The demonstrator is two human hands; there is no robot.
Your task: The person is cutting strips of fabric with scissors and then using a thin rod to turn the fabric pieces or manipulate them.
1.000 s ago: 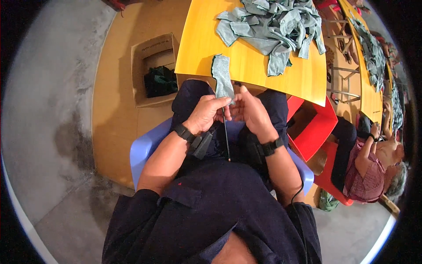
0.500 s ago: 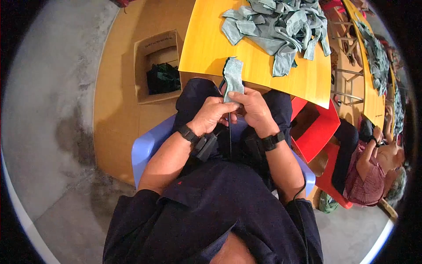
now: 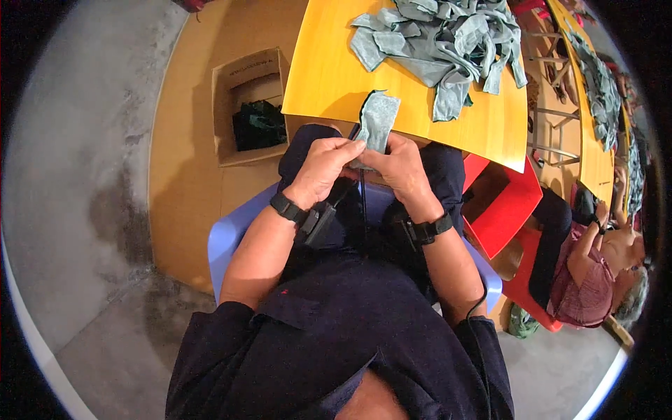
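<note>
A narrow grey-green cloth piece (image 3: 380,117) with a darker green edge stands up between my hands, in front of the yellow table's near edge. My left hand (image 3: 323,166) pinches its lower left side between thumb and fingers. On the right, my right hand (image 3: 400,166) grips the lower end, and the two thumbs nearly meet. Both hands' lower fingers are partly hidden. A thin dark rod or cord (image 3: 364,203) runs down below the hands, over my lap; where its upper end goes cannot be made out.
A heap of similar cloth pieces (image 3: 455,49) lies on the yellow table (image 3: 329,84). An open cardboard box (image 3: 225,140) with dark green cloth stands on the left. To the right are a red chair (image 3: 500,217) and a seated person (image 3: 581,280) at another cloth-covered table.
The cloth's upper end has swung slightly right and looks wider. My left hand has moved up along it, and my right hand has shifted its grip lower.
</note>
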